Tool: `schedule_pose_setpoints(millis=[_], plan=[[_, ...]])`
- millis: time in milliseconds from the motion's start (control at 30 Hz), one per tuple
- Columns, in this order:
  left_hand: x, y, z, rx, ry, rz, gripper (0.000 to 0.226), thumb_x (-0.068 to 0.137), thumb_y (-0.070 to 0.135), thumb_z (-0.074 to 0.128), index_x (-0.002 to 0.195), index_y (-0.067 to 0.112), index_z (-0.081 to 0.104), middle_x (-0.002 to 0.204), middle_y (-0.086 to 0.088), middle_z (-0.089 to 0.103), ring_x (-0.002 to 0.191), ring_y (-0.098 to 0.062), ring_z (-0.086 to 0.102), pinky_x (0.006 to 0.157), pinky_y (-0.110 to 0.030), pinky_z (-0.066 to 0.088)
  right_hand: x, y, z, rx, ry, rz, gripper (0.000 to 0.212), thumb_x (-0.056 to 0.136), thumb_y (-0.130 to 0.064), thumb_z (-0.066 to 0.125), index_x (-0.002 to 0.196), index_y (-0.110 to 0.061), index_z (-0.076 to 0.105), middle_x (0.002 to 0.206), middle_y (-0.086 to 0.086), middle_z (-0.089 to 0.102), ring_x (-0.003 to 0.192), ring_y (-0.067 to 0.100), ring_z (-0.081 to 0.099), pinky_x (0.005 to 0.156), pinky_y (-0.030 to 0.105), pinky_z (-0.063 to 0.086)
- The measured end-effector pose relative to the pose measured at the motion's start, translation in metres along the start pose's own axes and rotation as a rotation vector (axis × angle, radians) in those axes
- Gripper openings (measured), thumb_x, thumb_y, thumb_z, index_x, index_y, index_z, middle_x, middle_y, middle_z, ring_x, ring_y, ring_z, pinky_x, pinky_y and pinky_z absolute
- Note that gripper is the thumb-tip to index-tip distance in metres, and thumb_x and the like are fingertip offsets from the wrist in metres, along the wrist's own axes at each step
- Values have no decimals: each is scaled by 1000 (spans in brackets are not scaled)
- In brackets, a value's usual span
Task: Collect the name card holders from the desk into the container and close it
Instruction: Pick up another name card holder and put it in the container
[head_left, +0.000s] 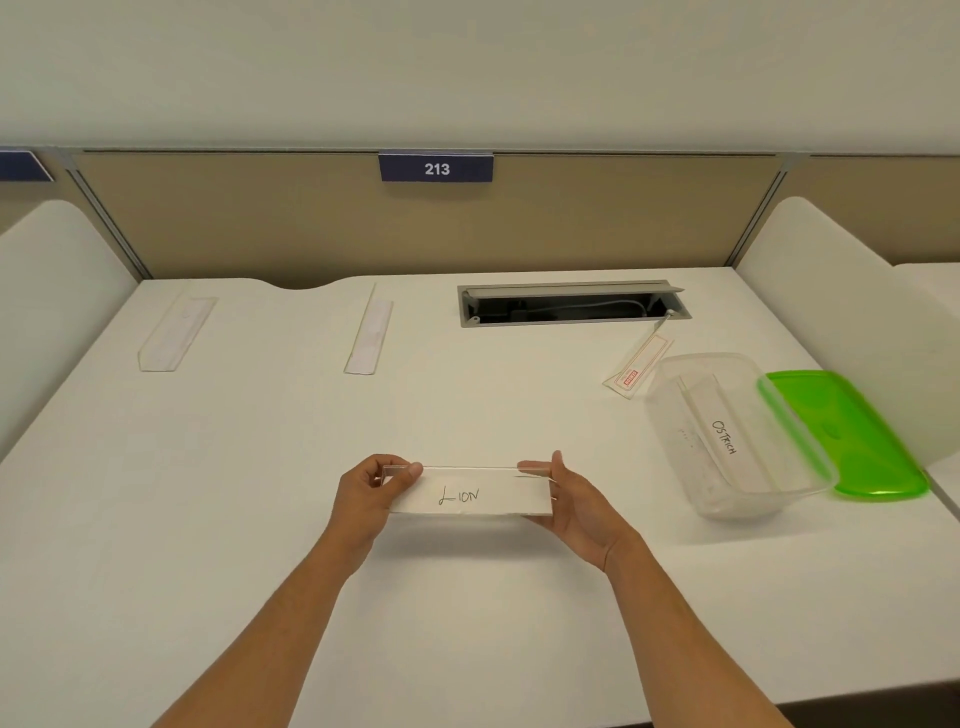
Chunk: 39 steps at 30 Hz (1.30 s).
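Note:
A clear name card holder marked "LION" (470, 493) is held just above the white desk (260, 493) at the centre. My left hand (371, 496) pinches its left end and my right hand (566, 501) grips its right end. Two more clear holders lie further back, one at the far left (174, 332) and one left of centre (370, 338). The clear plastic container (670, 415) stands at the right with a holder marked "OSTRICH" (724, 436) inside. Its green lid (852, 436) lies beside it on the right.
An open cable tray (571, 304) is set into the desk at the back. A small tag with a red label (636, 366) lies between it and the container. Beige partition panels with a "213" sign (436, 167) close off the back; white side dividers flank the desk.

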<state>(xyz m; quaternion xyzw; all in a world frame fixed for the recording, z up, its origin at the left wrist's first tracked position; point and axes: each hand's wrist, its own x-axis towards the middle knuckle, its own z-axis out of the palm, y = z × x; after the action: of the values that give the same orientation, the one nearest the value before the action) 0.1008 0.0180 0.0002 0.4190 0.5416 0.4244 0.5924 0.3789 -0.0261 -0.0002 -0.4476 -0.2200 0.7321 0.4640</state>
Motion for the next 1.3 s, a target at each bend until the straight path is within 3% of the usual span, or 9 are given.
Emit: schedule_pose_setpoints(millis=[133,200,433,667,767,1133,1233,1300], plan=[[3,-2,2,-2,54,-16,20,75,33,83,86,19,73,80,7,70,78,-14,65,74,-31,48,0,2,-1,-98,-23,-97,30,91,-6,63,121,-4,61,115,12,54,105,24,61,97,37,53],[5,-2,3,11,63,-20,22,75,35,84,87,21,74,80,5,70,76,-15,64,72,-32,48,2,2,0,-109,11,-104,29,90,1,63,118,-3,62,110,12,57,102,23,63,93,33,56],[8,-3,5,71,85,21,19,77,42,81,87,28,74,76,13,69,68,-5,62,68,-26,47,4,3,1,-148,86,-116,27,89,-1,65,115,-1,64,99,6,70,94,21,67,94,36,54],[12,-4,9,76,81,32,11,80,40,78,86,31,75,72,16,67,70,-5,62,69,-26,46,3,3,-1,-204,157,-125,22,89,2,64,108,-7,69,64,-9,45,70,10,57,78,27,50],[15,-3,11,81,73,31,13,79,41,78,86,30,76,75,11,68,72,-8,62,70,-27,46,3,3,-2,-210,171,-131,23,88,2,65,109,-6,69,65,-6,36,71,13,52,78,27,49],[21,-10,15,117,14,51,17,80,44,77,89,31,76,84,1,65,77,-13,58,74,-30,45,-3,-1,-9,-267,190,-145,24,88,4,64,110,-4,68,56,-14,43,68,9,56,79,26,50],[22,-11,23,120,-3,43,16,86,45,71,93,32,75,92,5,72,88,-13,62,80,-27,45,-9,-3,-15,-285,222,-186,22,87,3,66,105,-8,71,59,-13,43,69,10,55,77,24,50],[22,-11,31,145,-49,24,22,89,52,62,102,36,71,99,13,74,100,-2,63,83,-23,42,-15,-5,-21,-305,254,-225,21,85,2,68,103,-9,72,69,-5,47,77,15,54,81,26,48]])
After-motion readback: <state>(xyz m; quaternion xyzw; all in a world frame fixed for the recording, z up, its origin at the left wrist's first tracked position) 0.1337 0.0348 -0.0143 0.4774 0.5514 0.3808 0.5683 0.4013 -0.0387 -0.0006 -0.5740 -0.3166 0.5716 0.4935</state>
